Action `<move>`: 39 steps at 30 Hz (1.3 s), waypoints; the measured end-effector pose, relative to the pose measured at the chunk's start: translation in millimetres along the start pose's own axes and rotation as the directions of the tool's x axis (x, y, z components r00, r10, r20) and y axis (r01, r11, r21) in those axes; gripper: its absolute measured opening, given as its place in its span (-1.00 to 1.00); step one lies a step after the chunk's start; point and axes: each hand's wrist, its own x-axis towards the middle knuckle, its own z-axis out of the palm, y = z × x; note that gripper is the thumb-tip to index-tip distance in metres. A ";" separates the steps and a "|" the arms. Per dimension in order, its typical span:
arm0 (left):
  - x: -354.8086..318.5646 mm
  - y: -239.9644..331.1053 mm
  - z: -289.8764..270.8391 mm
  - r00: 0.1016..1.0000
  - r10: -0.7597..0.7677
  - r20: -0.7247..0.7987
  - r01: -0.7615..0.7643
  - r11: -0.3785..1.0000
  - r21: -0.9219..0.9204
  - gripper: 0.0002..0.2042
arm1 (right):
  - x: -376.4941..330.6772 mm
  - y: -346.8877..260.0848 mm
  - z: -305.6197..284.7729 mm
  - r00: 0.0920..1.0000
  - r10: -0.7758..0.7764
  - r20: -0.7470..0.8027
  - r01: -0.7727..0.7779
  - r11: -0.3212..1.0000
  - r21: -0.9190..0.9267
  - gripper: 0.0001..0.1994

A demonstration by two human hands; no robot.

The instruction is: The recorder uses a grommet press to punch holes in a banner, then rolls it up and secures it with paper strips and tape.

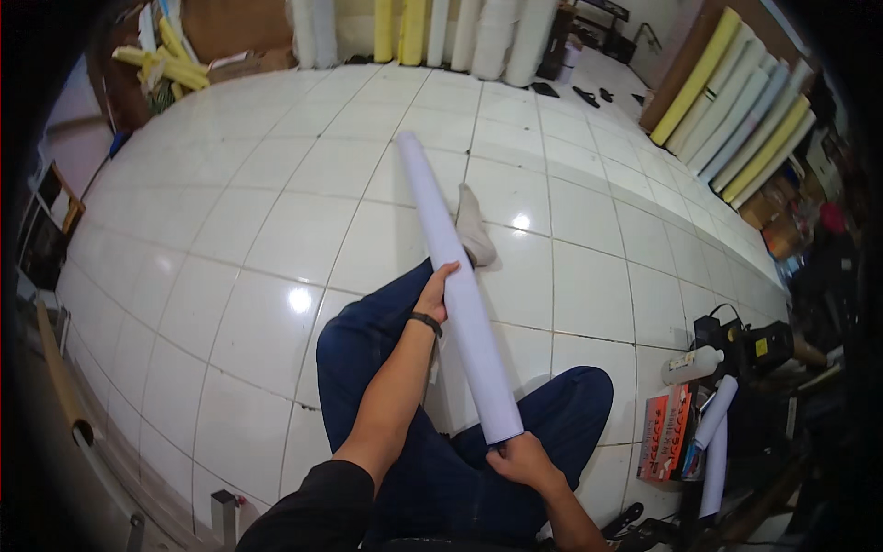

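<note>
A long white roll of sheet material (457, 267) slants away from me across my lap, its far end beyond my foot. My left hand (437, 293) is wrapped around it near the middle, with the thumb lying along its side. At the near end my right hand (524, 458) grips the roll's edge; some of its fingertips are hidden, perhaps inside the open end. I sit on the floor in dark blue trousers, and my sock-covered foot (474, 227) shows beside the roll.
White floor tiles (267, 248) surround me. Upright white and yellow rolls (497, 41) line the far wall, and more rolls (745, 120) lean at the right. Near my right knee stand a red-and-white box (664, 432), a bottle (692, 366) and small paper rolls (716, 414).
</note>
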 end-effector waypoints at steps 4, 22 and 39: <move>5.5 7.9 0.9 0.988 -0.034 0.148 0.051 0.992 -0.114 -0.61 | 1.5 -7.2 13.7 0.998 0.064 0.029 -0.069 0.800 0.596 -0.73; -1.0 16.1 8.6 0.996 -0.009 -0.089 0.009 1.000 0.007 -0.60 | 7.5 -19.7 -6.6 0.989 0.058 0.139 -0.077 0.988 0.133 -0.75; -2.6 25.8 21.6 0.961 0.153 -0.229 -0.091 0.961 0.262 -0.53 | -0.5 -19.8 0.9 0.988 0.090 -0.122 -0.073 0.988 0.139 -0.80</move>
